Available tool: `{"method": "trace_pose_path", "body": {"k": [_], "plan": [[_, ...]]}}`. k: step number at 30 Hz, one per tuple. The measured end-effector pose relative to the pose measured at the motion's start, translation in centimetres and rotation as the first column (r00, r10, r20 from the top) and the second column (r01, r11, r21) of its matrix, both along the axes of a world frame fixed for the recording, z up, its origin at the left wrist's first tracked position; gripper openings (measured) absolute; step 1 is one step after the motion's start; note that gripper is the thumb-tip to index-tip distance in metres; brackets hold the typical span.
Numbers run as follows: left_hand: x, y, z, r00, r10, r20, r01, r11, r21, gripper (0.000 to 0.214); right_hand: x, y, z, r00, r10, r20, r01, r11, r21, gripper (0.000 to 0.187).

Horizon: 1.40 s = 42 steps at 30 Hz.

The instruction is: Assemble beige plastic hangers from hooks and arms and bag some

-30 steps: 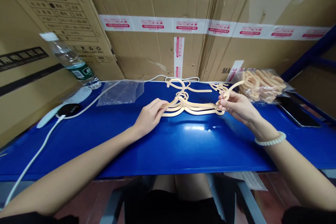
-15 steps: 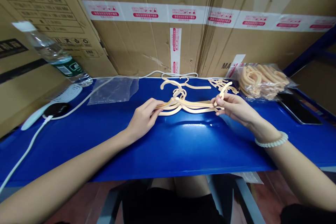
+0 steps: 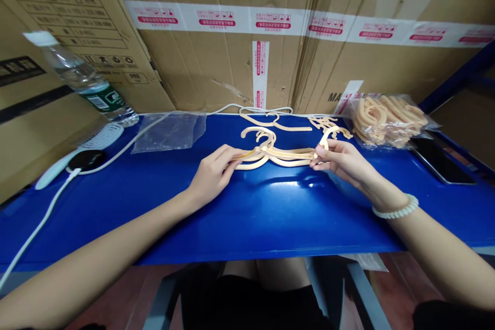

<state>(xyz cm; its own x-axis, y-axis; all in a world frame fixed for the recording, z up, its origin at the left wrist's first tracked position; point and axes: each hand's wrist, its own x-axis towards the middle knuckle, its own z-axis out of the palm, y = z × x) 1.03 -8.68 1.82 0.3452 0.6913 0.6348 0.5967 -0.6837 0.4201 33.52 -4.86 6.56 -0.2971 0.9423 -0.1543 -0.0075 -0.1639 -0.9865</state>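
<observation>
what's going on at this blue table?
A person is working with beige hangers. The left hand pinches one arm of a hanger, while the right hand holds a small curved piece at its other end. Another hanger lies farther back on the table, with loose pieces and a clear bag of beige parts toward the right.

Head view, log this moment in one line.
left hand: grips hanger | right hand: holds curved piece at hanger's right end
</observation>
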Motion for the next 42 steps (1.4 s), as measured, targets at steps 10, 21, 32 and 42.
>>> {"method": "trace_pose_path", "body": {"k": [10, 21, 32, 42], "plan": [[0.1, -0.1, -0.2, 1.0, -0.026, 0.017, 0.026, 1.0, 0.003, 0.02, -0.2, -0.1, -0.5, 0.998, -0.06, -0.01, 0.06, 0.997, 0.049, 0.048], [0.6, -0.6, -0.1, 0.999, -0.003, 0.034, 0.005, 0.997, -0.071, 0.023, -0.8, -0.5, -1.4, 0.976, -0.217, -0.026, 0.213, 0.923, 0.32, 0.043], [-0.2, -0.5, 0.7, 1.0, 0.005, -0.01, -0.006, 0.996, -0.09, 0.017, 2.8, 0.9, 2.0, 0.975, -0.206, -0.082, 0.222, 0.905, 0.362, 0.032], [-1.3, 0.0, 0.7, 0.908, -0.118, -0.402, 0.108, 0.993, -0.047, 0.01, 7.4, 2.4, 3.9, 0.618, 0.187, 0.764, -0.49, 0.851, 0.188, 0.043]]}}
